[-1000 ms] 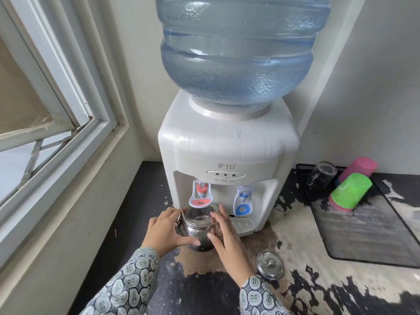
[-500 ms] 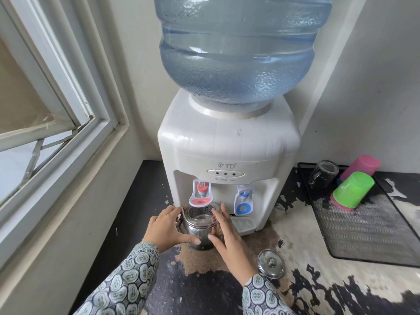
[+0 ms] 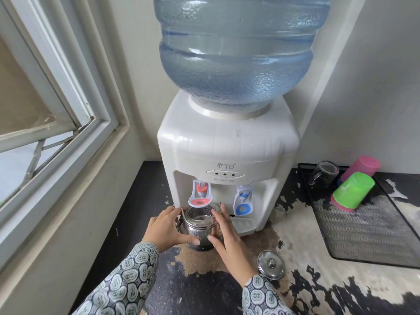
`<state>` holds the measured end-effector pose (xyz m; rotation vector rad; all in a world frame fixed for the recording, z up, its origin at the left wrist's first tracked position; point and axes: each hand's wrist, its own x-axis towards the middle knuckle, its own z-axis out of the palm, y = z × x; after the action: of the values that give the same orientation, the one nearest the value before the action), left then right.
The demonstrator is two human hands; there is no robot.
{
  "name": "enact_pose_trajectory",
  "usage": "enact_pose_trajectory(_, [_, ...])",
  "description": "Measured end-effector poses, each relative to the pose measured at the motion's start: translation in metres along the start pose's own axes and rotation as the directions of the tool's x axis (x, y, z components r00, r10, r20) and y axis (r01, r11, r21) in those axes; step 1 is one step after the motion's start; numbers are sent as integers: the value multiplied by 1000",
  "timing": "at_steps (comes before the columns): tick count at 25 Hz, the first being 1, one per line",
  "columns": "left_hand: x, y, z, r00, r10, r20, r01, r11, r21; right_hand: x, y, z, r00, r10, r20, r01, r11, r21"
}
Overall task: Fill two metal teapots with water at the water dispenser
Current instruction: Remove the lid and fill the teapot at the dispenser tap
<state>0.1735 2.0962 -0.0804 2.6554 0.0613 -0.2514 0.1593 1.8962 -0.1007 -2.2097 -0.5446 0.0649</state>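
A: Metal teapot (image 3: 198,228) stands lidless on the worn counter (image 3: 306,292), right under the red tap (image 3: 201,194) of the white water dispenser (image 3: 227,144). A perforated strainer basket sits in its mouth.

B: Hands?

A: Both on it. Left hand (image 3: 167,228) wraps the pot's left flank, fingers curled round the body, thumb laid across the front low down. Right hand (image 3: 227,237) lies against the right flank, fingers straight and close together, tips up near the rim, thumb pointing in toward the left thumb. Patterned sleeves on both wrists.

B: Water running?

A: Cannot tell from where I stand. No stream shows under the tap.

B: The lid?

A: Round steel lid (image 3: 271,264) with a knob, lying flat on the counter just right of the right wrist, apart from the pot.

B: A second teapot?

A: Only one in view.

B: Anything else?

A: Blue tap (image 3: 243,200) beside the red one, a small drip tray (image 3: 243,226) under it. Big blue water bottle (image 3: 236,48) upended on top. Off to the right, a black mesh tray (image 3: 372,230) carrying a green cup (image 3: 352,192), a pink cup (image 3: 361,169) and a clear glass mug (image 3: 323,175), all on their sides. Window frame (image 3: 68,105) along the left wall.
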Motion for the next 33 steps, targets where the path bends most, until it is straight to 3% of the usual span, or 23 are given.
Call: enact_pose_trajectory(33, [-2,4,-3,1000,5,-5,-5,1000,-22,-1,2,0,1000,-17,11,17,999,-39])
